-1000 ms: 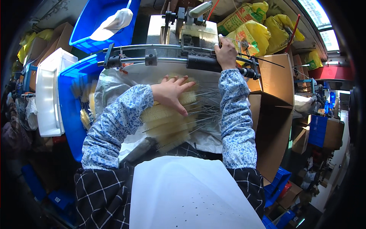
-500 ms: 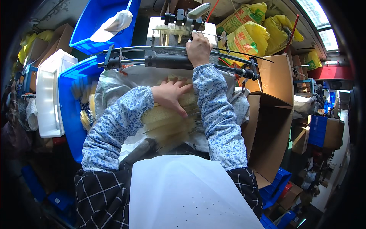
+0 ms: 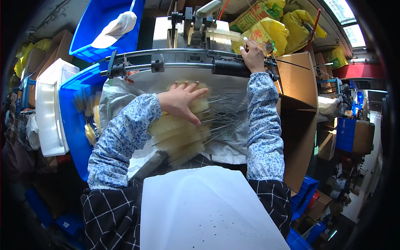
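My left hand lies with fingers spread on a pile of pale-bristled wire brushes. Their thin twisted wire stems point to the right across a whitish cloth. Farther off and to the right, my right hand is curled over the sliding carriage near the right end of a metal rail. Beside its fingertips, a single bristle brush extends sideways from the machine. My fingers partly hide the grip and the brush's stem end.
A blue bin holding more brushes stands at the left, beside a white tub. Another blue bin with a white cap is behind. An open cardboard box sits at right; yellow sacks lie at the back.
My right hand has slid right along the rail, and the carriage and the single brush have shifted right with it. My left hand stays spread on the pile.
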`<move>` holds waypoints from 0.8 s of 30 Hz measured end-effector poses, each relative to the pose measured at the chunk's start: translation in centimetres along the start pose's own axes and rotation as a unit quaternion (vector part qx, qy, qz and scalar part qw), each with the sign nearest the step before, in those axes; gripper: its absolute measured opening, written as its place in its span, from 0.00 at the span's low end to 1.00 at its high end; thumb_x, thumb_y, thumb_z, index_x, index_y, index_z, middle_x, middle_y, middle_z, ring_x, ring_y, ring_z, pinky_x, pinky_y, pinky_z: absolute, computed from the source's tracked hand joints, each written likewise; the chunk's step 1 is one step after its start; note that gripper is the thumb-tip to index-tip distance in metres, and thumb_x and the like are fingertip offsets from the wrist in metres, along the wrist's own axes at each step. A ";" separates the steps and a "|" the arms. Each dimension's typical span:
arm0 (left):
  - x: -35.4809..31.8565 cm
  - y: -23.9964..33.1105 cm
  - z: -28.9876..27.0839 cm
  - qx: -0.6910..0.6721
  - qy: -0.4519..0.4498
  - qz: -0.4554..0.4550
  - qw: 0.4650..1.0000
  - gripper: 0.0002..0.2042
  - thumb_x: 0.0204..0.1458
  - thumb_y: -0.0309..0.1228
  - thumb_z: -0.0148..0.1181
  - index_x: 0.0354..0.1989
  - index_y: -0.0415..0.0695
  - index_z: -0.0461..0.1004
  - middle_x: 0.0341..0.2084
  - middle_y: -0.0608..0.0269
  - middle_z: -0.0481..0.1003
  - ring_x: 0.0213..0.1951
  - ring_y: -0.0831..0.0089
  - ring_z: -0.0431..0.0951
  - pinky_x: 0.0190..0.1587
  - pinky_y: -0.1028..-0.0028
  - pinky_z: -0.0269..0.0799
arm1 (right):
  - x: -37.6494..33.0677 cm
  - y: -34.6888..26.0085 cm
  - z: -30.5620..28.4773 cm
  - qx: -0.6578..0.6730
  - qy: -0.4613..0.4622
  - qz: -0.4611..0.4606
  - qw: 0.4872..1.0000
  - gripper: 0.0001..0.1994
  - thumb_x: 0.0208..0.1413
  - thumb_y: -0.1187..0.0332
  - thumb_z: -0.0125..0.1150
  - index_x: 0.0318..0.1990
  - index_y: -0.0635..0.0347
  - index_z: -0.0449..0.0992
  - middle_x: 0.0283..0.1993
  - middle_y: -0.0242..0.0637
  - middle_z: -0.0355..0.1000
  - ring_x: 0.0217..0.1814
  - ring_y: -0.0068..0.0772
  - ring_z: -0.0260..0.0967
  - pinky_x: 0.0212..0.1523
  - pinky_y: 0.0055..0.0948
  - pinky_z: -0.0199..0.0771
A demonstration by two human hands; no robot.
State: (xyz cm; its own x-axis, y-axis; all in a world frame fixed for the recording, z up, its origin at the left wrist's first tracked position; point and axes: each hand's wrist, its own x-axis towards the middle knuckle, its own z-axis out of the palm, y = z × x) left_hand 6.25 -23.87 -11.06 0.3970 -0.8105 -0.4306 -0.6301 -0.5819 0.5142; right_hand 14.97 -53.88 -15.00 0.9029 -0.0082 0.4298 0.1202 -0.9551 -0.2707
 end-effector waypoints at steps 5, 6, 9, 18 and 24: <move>-2.2 -1.2 -2.2 -0.156 0.022 0.045 0.987 0.48 0.35 0.62 0.56 0.62 0.49 0.46 0.60 0.48 0.47 0.62 0.51 0.44 0.62 0.55 0.40 | 2.0 2.2 -1.6 -0.123 -0.008 0.065 0.990 0.13 0.48 0.63 0.53 0.42 0.51 0.74 0.40 0.40 0.71 0.46 0.39 0.66 0.48 0.32 0.64; -3.0 -1.5 -2.8 -0.221 0.020 0.046 0.974 0.47 0.35 0.62 0.56 0.62 0.48 0.47 0.60 0.49 0.48 0.62 0.53 0.45 0.62 0.56 0.41 | 2.1 2.6 -1.5 -0.169 0.007 0.020 0.985 0.12 0.49 0.63 0.52 0.41 0.50 0.75 0.39 0.39 0.71 0.46 0.39 0.66 0.47 0.32 0.64; -6.0 -2.3 -3.8 -0.293 0.047 0.027 0.954 0.45 0.37 0.60 0.56 0.61 0.47 0.49 0.59 0.50 0.52 0.61 0.56 0.49 0.61 0.58 0.45 | 2.1 3.7 -1.6 -0.203 -0.012 -0.068 0.977 0.10 0.52 0.62 0.50 0.39 0.47 0.75 0.38 0.36 0.71 0.47 0.38 0.65 0.46 0.33 0.64; -10.9 -2.4 -6.4 -0.288 0.126 0.011 0.949 0.43 0.37 0.61 0.56 0.59 0.45 0.55 0.57 0.53 0.57 0.61 0.59 0.51 0.62 0.59 0.42 | -5.7 4.8 -11.8 0.417 -0.107 0.250 0.867 0.12 0.58 0.64 0.45 0.43 0.60 0.70 0.27 0.30 0.69 0.29 0.20 0.67 0.30 0.20 0.66; -9.8 0.0 -7.5 -0.288 0.196 0.045 0.936 0.44 0.38 0.63 0.53 0.60 0.46 0.53 0.56 0.54 0.60 0.58 0.61 0.58 0.52 0.60 0.57 | -15.9 -0.2 -15.5 0.804 0.034 0.302 0.511 0.13 0.58 0.67 0.41 0.40 0.69 0.67 0.26 0.30 0.64 0.20 0.17 0.53 0.23 0.17 0.52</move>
State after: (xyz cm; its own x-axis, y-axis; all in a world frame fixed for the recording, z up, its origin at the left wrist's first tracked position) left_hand 7.34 -16.46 -1.26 0.6453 -0.7544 -0.1202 -0.2519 -0.3587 0.8988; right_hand -5.83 -58.13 -8.42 0.9657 -0.2212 -0.1358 0.0621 0.7049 -0.7066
